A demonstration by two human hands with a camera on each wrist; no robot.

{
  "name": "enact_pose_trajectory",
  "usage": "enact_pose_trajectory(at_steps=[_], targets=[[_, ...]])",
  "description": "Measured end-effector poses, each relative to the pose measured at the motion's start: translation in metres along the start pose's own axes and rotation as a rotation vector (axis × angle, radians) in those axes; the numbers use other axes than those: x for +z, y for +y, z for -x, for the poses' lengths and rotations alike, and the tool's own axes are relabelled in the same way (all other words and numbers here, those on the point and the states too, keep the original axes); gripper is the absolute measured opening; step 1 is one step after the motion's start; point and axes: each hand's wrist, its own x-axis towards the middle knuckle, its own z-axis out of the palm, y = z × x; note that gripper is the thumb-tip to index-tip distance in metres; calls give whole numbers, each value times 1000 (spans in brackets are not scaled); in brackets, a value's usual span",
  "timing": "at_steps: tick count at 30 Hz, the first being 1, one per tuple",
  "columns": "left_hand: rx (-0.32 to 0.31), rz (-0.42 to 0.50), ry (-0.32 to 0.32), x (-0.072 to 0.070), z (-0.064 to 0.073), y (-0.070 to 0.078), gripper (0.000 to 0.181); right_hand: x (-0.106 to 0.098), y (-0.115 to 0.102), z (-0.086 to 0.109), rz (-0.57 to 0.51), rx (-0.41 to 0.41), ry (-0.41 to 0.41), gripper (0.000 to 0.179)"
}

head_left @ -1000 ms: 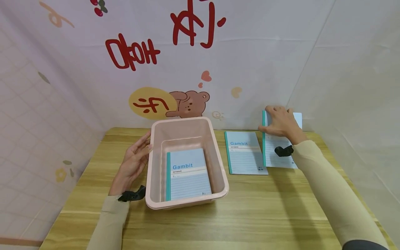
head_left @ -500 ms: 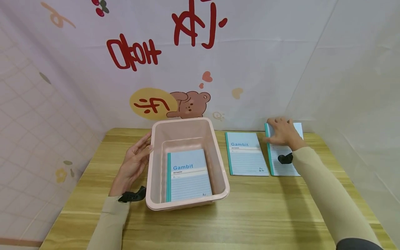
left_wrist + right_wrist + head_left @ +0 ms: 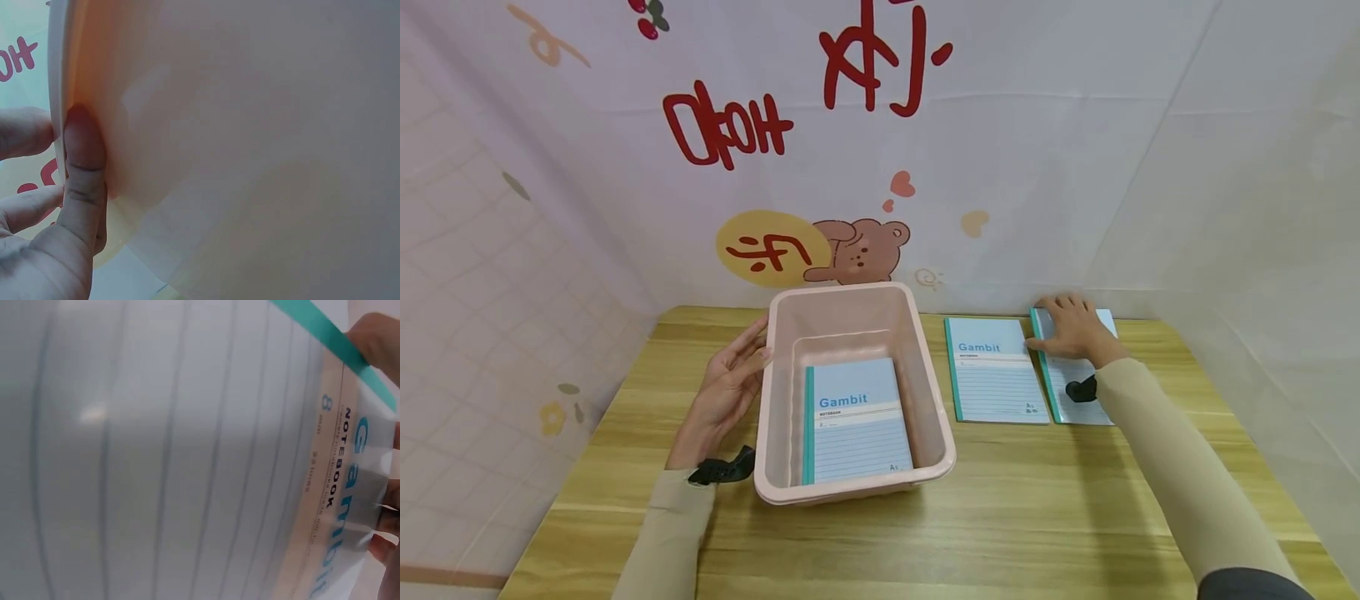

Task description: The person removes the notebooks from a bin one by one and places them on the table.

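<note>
A pale pink plastic bin (image 3: 831,315) stands left of the table's middle, tipped towards me. My left hand (image 3: 727,392) pinches its left rim; in the left wrist view the thumb (image 3: 84,144) presses one side of that rim. A blue Gambit notebook (image 3: 859,437) with a green spine lies inside the bin. Right of the bin, a matching notebook (image 3: 997,379) lies flat. Beside it my right hand (image 3: 1075,331) grips another notebook (image 3: 1063,410) by its spine and far edge, covering much of its upper cover. The right wrist view shows this cover (image 3: 206,456) close up.
The wood-grain table (image 3: 992,508) ends at a white printed backdrop (image 3: 1022,167) with red lettering and a cartoon bear (image 3: 868,250). Side hangings close in on the left and right. Black wrist mounts (image 3: 722,469) sit on both wrists.
My right hand has brought its notebook down, then slightly left towards the neighbouring notebook. The left hand keeps its hold on the bin, and the view has shifted a little.
</note>
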Motion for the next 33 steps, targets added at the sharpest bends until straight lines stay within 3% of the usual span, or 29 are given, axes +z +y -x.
enact_pose_trajectory(at_steps=[14,33], targets=[[-2,-10,18,0,1,0,69,-3,-13,3,-81,-7,18,64],[-9,-33,20,3,0,1,68,-25,-50,14,-70,0,140,86]])
